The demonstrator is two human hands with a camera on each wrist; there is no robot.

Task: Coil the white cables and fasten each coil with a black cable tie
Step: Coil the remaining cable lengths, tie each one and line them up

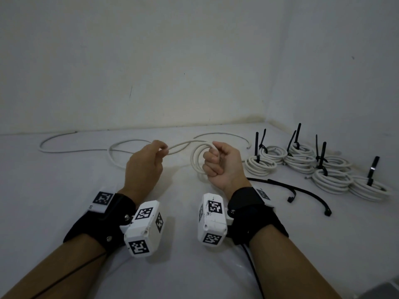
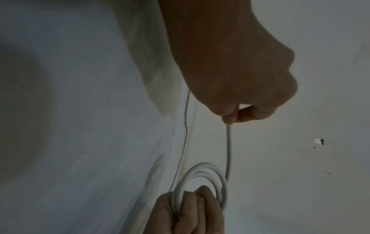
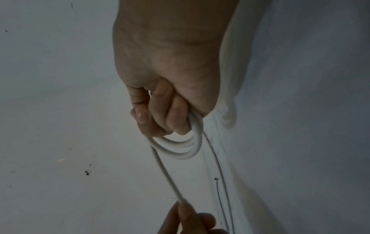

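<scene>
Loose cable [image 1: 71, 147]: I see slack lying far left on the table [image 1: 64, 180].
Left hand [image 1: 143, 167]: pinches the cable's free run.
Right hand [image 1: 222, 164]: fist curled round the part-wound coil [image 1: 197, 160].
Cable ties [image 1: 302, 190]: two, near right.
Tied coils [image 1: 319, 167]: far right.

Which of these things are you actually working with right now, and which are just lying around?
In use:
right hand gripping the coil
left hand pinching the white cable

Lying about:
finished tied coils
loose black cable ties
</scene>
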